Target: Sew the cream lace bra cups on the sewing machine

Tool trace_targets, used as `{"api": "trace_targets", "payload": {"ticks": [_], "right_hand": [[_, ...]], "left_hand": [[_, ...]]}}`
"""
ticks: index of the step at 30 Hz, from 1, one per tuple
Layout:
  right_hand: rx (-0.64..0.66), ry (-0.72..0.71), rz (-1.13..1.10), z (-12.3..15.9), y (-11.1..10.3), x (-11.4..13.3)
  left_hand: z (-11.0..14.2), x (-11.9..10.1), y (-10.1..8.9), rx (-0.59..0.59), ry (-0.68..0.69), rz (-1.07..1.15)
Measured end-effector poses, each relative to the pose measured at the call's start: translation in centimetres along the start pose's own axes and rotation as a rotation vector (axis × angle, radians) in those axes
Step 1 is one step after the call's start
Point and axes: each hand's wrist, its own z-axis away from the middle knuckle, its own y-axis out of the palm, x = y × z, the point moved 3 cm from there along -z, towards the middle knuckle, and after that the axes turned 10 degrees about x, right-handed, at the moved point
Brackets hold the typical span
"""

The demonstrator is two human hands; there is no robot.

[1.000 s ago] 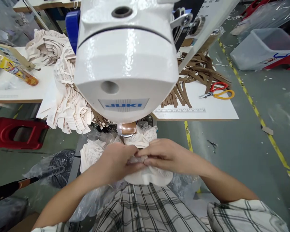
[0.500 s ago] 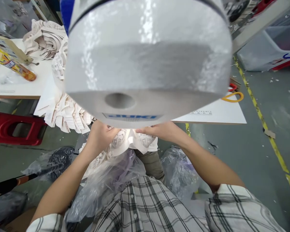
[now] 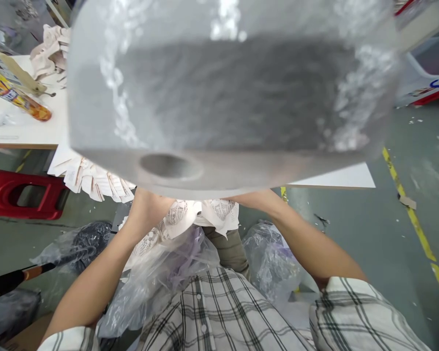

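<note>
A white lace bra [image 3: 185, 217] hangs over the front of the worktable, above my lap, its cups to either side of a middle strip. At its left part my left hand [image 3: 149, 208] is closed on the fabric, fingertips hidden behind the machine head. My right hand [image 3: 254, 200] holds the right cup's upper edge; most of its fingers are covered too. The large grey-white sewing machine head [image 3: 223, 97] fills the upper middle and hides the needle area.
More white lace pieces [image 3: 95, 180] hang off the table's left edge. A drink bottle [image 3: 18, 95] lies on the left tabletop [image 3: 18, 134]. Below are a red stool [image 3: 40, 195], clear plastic bags [image 3: 272, 258] and taped floor lines. A clear bin [image 3: 429, 66] stands far right.
My head has come closer to the machine, so its head looks larger and covers more of both hands. The bra and my hands have barely moved.
</note>
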Motion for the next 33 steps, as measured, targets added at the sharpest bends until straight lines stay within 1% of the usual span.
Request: {"api": "trace_targets", "payload": {"ticks": [5, 8, 10, 12, 14, 16, 17, 18, 20, 22, 25, 28, 30, 31, 33], "right_hand": [[-0.04, 0.032, -0.05, 0.0, 0.4, -1.1], [-0.063, 0.039, -0.102, 0.1, 0.9, -2.8], [-0.094, 0.03, -0.177, 0.1, 1.6, -4.3], [-0.131, 0.019, -0.351, 0.3, 2.9, -6.1], [-0.111, 0.027, -0.673, 0.5, 5.0, -8.0], [0.0, 0.082, -1.032, 0.9, 7.4, -9.6], [0.065, 0.117, -1.16, 1.3, 8.5, -10.1], [0.118, 0.149, -1.238, 1.6, 9.4, -10.5], [0.147, 0.186, -1.283, 2.3, 10.3, -11.1], [0.098, 0.19, -1.293, 3.0, 10.4, -11.3], [-0.018, 0.237, -1.341, 3.7, 9.8, -11.1], [-0.105, 0.288, -1.346, 4.2, 8.8, -10.6], [-0.166, 0.282, -1.314, 4.6, 7.4, -10.3], [-0.22, 0.271, -1.293, 4.9, 6.5, -10.1], [-0.362, 0.237, -1.23, 5.8, 4.3, -9.6]], "left_hand": [[0.3, -0.2, -0.3, 0.023, 0.046, -0.083], [0.5, 0.2, -0.5, 0.023, 0.057, -0.118], [0.4, 0.5, -0.4, 0.026, 0.061, -0.139], [0.3, 0.7, -0.4, 0.029, 0.062, -0.146], [0.3, 0.6, -0.3, 0.028, 0.062, -0.149], [0.3, 0.5, -0.3, 0.035, 0.054, -0.158], [0.3, 0.4, -0.3, 0.044, 0.048, -0.161], [0.4, 0.3, -0.3, 0.052, 0.038, -0.165], [0.6, 0.3, -0.1, 0.066, 0.006, -0.168], [0.9, 0.4, 0.1, 0.077, -0.048, -0.163], [1.3, 0.4, 0.4, 0.093, -0.125, -0.149], [1.4, 0.5, 0.4, 0.109, -0.124, -0.146], [1.5, 0.6, 0.0, 0.106, -0.091, -0.181], [1.7, 0.7, -0.2, 0.093, -0.072, -0.218], [2.5, 0.6, -0.8, 0.014, -0.024, -0.323]]}}
